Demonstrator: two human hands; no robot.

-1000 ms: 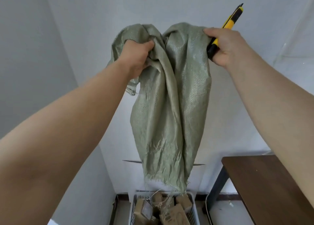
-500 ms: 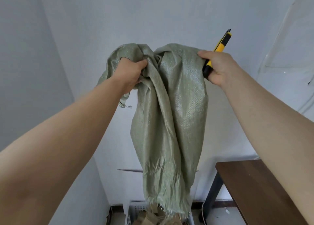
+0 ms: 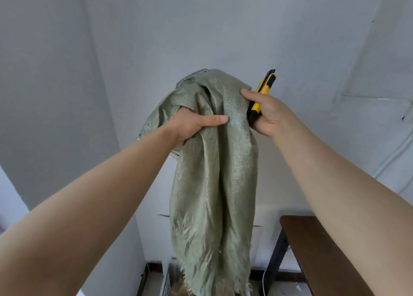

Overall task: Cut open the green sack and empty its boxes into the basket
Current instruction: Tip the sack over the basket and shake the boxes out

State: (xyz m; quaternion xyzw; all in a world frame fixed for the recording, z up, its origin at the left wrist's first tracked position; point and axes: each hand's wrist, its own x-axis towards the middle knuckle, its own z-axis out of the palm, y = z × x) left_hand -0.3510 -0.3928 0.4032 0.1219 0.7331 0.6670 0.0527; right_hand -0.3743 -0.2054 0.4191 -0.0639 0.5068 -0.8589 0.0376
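The green sack hangs limp and upside down in front of me, its frayed cut edge at the bottom. My left hand grips the bunched top of the sack on the left. My right hand pinches the sack's right top corner and also holds a yellow and black utility knife, which points upward. Below the sack only the wire rim of the basket shows at the bottom edge. The sack hides the boxes, apart from a brown sliver.
A dark brown table with black legs stands at the lower right, close to the basket. White walls form a corner behind the sack. A white cable runs down by the table leg.
Both hands have come lower and closer together with the sack. The view has tilted up, so the basket and its boxes have slid almost out of sight.
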